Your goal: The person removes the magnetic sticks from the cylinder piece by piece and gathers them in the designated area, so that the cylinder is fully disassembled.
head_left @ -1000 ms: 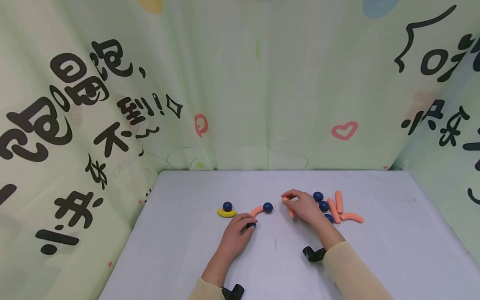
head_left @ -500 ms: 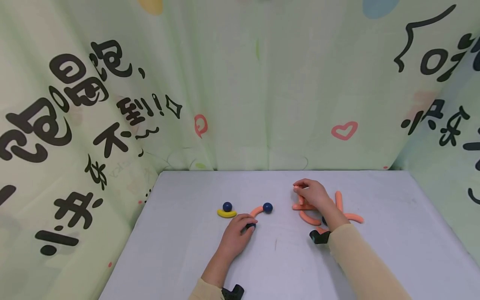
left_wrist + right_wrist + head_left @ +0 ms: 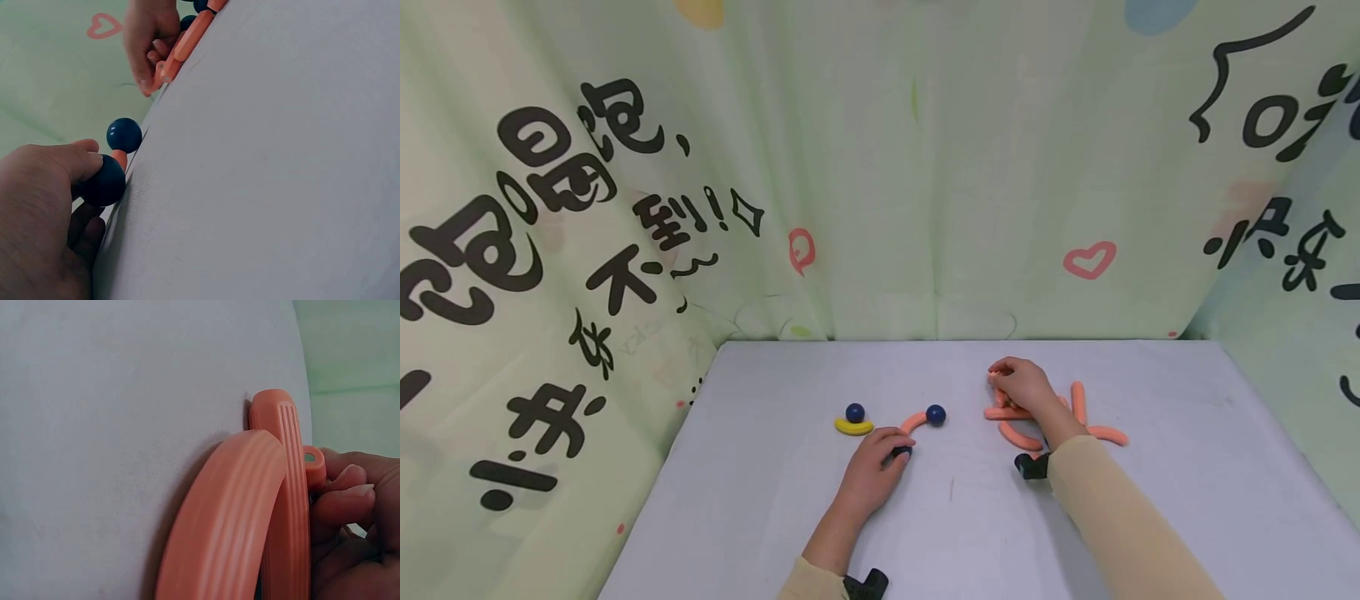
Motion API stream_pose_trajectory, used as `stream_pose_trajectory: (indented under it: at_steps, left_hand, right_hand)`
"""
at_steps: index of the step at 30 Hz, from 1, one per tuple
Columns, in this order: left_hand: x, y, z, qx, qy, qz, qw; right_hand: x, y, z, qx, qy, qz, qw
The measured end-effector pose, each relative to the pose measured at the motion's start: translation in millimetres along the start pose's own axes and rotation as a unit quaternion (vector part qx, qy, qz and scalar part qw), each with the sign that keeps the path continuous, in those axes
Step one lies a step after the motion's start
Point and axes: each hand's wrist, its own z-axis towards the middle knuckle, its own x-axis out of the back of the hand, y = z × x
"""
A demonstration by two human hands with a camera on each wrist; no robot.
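Note:
My left hand grips a dark blue ball on the table, the thumb against its side in the left wrist view. Just beyond, a curved orange rod runs to a second blue ball. Over the group at the right, my right hand pinches an orange rod, whose end with a pale centre peeks out in the right wrist view. Below those fingers lie a straight orange rod and a curved ribbed one. The hand and forearm hide part of this group.
Left of the middle, a yellow curved rod lies in front of another blue ball. Right of the right forearm are an upright-looking orange rod and a bent one. A printed curtain borders the white table.
My right hand has moved right and slightly back with the orange rod, to the group of rods, then stayed nearly still. The left hand holds its place on the blue ball.

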Motion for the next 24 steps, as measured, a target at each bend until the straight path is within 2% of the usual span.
stream_pose_trajectory:
  at_steps: [8,18,24]
  left_hand:
    - [0.3,-0.1,0.6,-0.012,0.005,-0.002,0.9999]
    - [-0.8,-1.1,1.1,-0.01,0.008,-0.005,0.9999]
    - [-1.3,-0.8,0.9,-0.005,0.007,-0.01,0.9999]
  right_hand:
    - [-0.4,-2.5,0.6,-0.016,-0.015,-0.003,0.9998]
    - [-1.0,-4.0,-0.3,-0.043,-0.024,-0.002,0.9988]
    - [0.7,-4.0,-1.2,-0.03,-0.02,-0.004,0.9993]
